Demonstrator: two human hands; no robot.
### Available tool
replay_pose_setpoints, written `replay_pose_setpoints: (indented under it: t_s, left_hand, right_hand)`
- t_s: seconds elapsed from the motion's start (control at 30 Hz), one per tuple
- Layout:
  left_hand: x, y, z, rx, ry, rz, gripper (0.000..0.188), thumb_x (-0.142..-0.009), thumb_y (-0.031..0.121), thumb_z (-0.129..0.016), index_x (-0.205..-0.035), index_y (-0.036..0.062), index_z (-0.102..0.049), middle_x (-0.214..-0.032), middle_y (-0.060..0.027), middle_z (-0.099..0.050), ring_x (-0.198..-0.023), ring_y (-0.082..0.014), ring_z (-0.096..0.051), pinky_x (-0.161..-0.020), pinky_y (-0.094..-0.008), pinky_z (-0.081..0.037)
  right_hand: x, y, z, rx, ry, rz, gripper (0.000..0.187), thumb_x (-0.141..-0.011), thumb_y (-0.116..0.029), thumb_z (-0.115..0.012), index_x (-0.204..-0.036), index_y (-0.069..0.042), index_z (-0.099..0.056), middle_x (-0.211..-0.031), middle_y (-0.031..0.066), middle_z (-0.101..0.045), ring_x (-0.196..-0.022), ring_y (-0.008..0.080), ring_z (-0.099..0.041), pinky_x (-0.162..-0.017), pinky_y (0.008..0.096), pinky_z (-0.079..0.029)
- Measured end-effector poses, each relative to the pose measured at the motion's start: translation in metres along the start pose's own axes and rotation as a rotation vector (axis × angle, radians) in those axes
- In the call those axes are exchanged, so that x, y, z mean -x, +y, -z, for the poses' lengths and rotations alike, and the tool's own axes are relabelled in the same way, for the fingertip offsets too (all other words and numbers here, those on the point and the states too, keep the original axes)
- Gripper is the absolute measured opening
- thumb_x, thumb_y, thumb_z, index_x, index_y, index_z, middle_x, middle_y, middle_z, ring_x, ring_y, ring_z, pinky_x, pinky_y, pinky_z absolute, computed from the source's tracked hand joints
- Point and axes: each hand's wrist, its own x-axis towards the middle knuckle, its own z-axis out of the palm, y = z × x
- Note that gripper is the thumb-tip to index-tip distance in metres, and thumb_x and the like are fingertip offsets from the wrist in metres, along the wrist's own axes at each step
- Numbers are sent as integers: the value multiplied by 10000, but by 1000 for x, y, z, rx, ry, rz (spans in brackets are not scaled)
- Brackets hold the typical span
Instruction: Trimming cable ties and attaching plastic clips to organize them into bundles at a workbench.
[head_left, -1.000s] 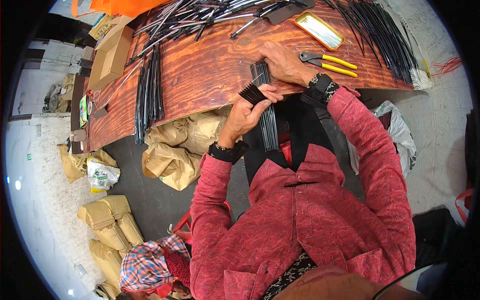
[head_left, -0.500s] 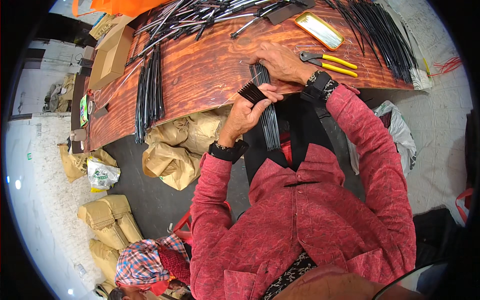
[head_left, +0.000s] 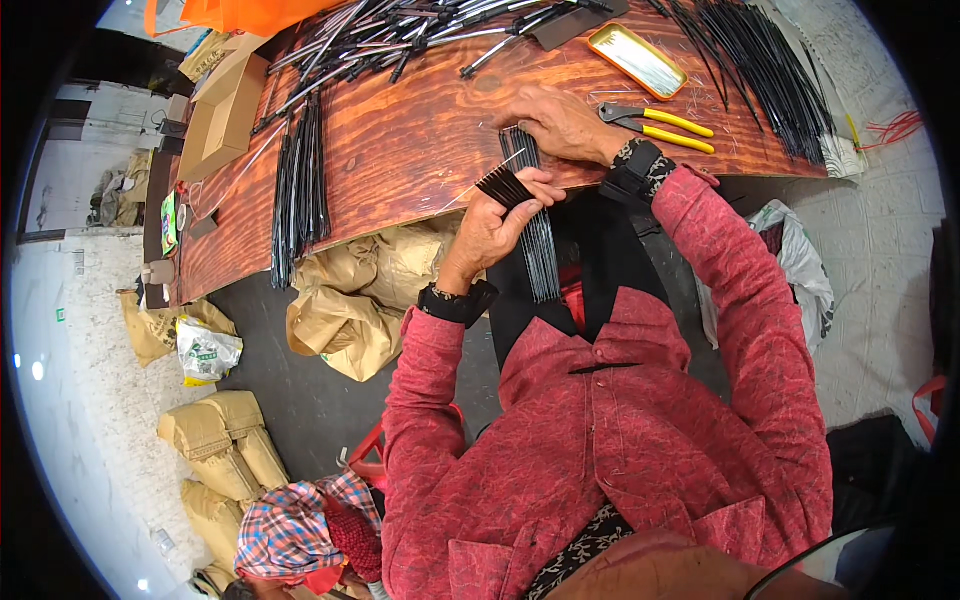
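Note:
A bundle of thin black rods [head_left: 541, 262], like umbrella ribs, slants over the near edge of the wooden table [head_left: 420, 140], its lower ends hanging above my lap. My left hand [head_left: 498, 228] is closed round its middle, thumb on top. Beside the thumb, a row of short black rod ends [head_left: 503, 184] fans out to the left. A thin pale rod or wire crosses there too. At the bundle's far end, my right hand [head_left: 568, 124] lies with fingers bent over the rod tips; its fingertips are partly hidden and slightly blurred.
Yellow-handled pliers [head_left: 660, 125] and a yellow-rimmed tin [head_left: 638, 62] lie beyond my right hand. Black rods are stacked at the right [head_left: 770, 85] and left [head_left: 300, 190]. Silver-and-black shafts [head_left: 400, 40] pile up behind, near an open carton [head_left: 225, 120]. Another person [head_left: 305, 530] is at lower left.
My right hand's fingers have shifted very slightly at the rod tips. The left hand keeps its hold, and the bundle stays almost in place. The person at lower left has moved a little.

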Motion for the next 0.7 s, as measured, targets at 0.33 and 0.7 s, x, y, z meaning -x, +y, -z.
replay_pose_setpoints:
  t_s: [0.33, 0.7]
  left_hand:
    - [1, 0, 1, -1, -42, 6, 168, -986, 105, -543, -975, -32, -638, -1063, -120, -711, -1179, -287, -567, -1036, -430, -418]
    - [-1, -3, -1, -23, 6, -29, 124, -942, 51, -562, -936, -27, -658, -1029, -107, -721, -1125, -273, -606, -979, -396, -460]
  right_hand:
    - [3, 3, -7, 50, 55, -27, 190, -875, -119, -579, -1028, -119, -691, -1030, 105, -630, -1056, 322, -587, -916, 444, -465]
    - [6, 8, -2, 41, 141, 68, 193, -834, -38, -589, -999, -93, -674, -973, 106, -606, -992, 322, -585, -862, 424, -469]
